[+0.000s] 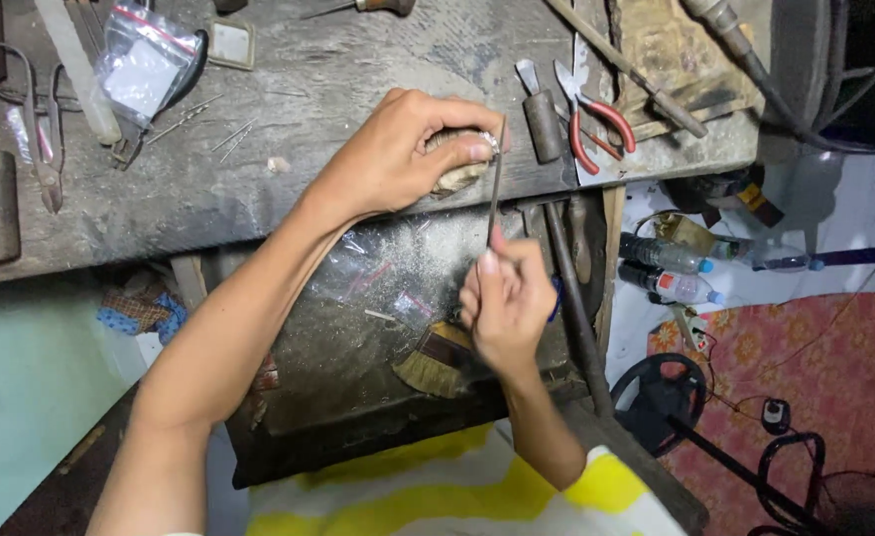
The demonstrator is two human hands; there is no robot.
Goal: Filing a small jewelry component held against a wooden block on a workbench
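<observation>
left hand (398, 149) clamps ring (487, 142), mostly hidden | right hand (505, 298) pinches file (495, 194)

Even, soft overhead light; sharp centre, slightly blurred edges.

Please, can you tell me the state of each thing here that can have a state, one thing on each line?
left hand: closed around a ring on the wooden peg
right hand: pinching a thin file, its tip at the ring
red-handled pliers: lying on the bench, handles apart
brush: lying flat in the tray
water bottles: lying on their sides, capped
</observation>
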